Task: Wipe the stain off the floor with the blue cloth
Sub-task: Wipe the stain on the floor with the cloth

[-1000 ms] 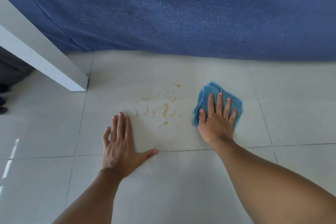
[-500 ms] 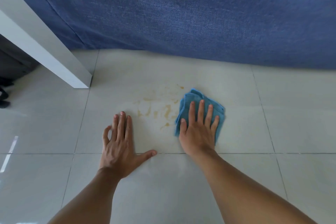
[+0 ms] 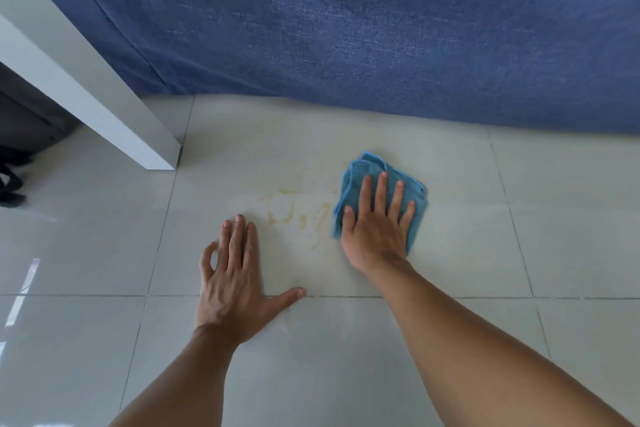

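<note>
A folded blue cloth [image 3: 360, 173] lies on the pale floor tiles [image 3: 571, 236]. My right hand [image 3: 375, 225] presses flat on it, fingers spread and pointing toward the sofa. Just left of the cloth is a yellowish-brown stain [image 3: 298, 211], smeared in thin streaks and touching the cloth's left edge. My left hand [image 3: 232, 281] rests flat on the bare tile to the left of the stain, fingers together, thumb stretched out to the right, holding nothing.
A blue fabric sofa front [image 3: 381, 28] runs across the back. A white table leg [image 3: 104, 107] slants down to the floor at the left. Dark objects [image 3: 10, 180] lie at the far left edge.
My right hand slid the cloth leftward to the stain's right edge. The stain looks more smeared and paler. My left hand stayed planted.
</note>
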